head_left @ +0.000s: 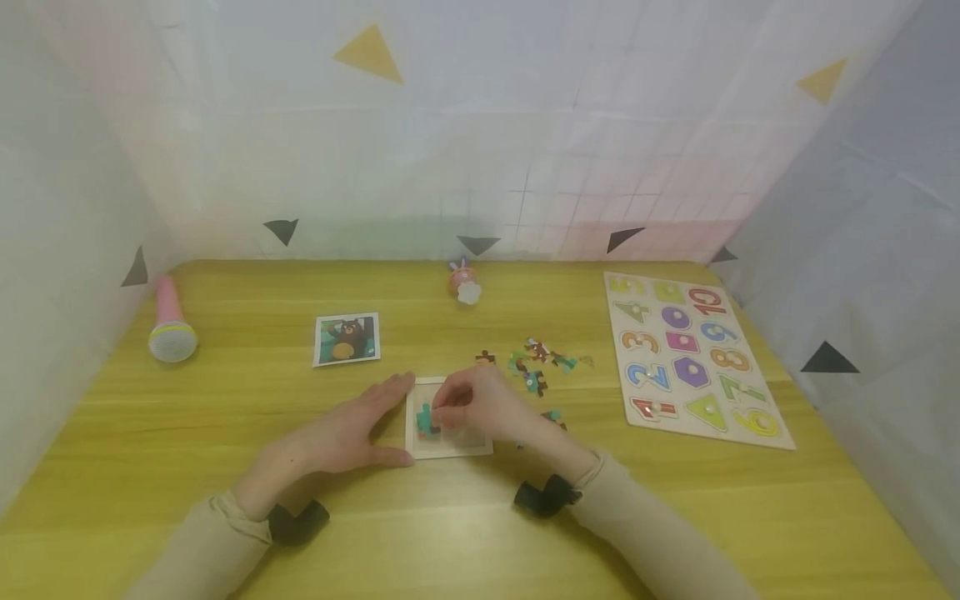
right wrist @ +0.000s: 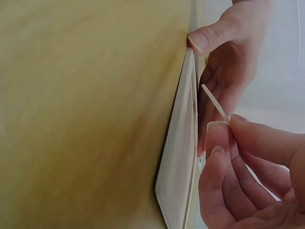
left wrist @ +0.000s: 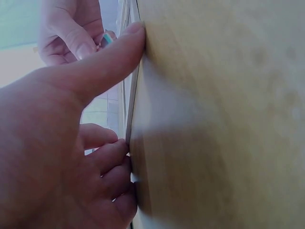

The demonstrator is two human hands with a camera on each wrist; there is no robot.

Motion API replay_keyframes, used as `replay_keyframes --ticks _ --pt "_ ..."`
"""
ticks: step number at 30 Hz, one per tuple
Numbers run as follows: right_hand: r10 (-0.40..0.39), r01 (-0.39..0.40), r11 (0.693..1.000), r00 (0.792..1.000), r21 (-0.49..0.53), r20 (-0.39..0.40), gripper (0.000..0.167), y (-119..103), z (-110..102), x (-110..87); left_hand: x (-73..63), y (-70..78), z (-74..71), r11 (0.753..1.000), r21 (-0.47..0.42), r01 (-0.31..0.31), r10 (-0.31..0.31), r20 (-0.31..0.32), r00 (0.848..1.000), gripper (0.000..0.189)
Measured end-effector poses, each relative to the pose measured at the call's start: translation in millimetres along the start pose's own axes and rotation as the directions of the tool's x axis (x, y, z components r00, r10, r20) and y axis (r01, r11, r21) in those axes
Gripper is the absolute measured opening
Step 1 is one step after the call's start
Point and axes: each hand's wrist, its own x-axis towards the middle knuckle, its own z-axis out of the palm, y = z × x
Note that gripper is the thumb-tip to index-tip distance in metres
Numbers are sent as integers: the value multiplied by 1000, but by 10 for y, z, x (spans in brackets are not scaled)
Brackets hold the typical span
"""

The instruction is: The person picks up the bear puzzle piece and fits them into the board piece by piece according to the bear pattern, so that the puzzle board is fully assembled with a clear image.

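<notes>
My right hand (head_left: 483, 406) pinches a teal jigsaw puzzle piece (head_left: 424, 419) between thumb and fingertips, over the left part of a small wooden puzzle tray (head_left: 453, 455). Seen from the right wrist, the piece (right wrist: 214, 101) is thin, tilted, and raised above the tray's rim (right wrist: 177, 162). My left hand (head_left: 348, 429) rests along the tray's left side, fingers spread from the thumb. Its thumb (left wrist: 114, 59) touches the near left corner, while the fingertips lie by the far left corner. My right hand hides part of the tray's inside.
Several loose puzzle pieces (head_left: 534, 382) lie right of the tray, some partly behind my right hand. A bear picture card (head_left: 347, 339) lies beyond my left hand. Farther out are a pink toy microphone (head_left: 171, 321), a small bunny-eared figure (head_left: 464, 282) and a number board (head_left: 693, 362).
</notes>
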Motion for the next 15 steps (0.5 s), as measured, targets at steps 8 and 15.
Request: replay_keyframes --ticks 8,15 --pt "10 -10 999 1000 -45 10 6 33 39 3 -4 -7 1 1000 -8 -2 2 0 1000 105" --pt "37 -33 994 999 -108 35 9 61 70 14 5 -13 0 1000 1 -6 6 -1 1000 105"
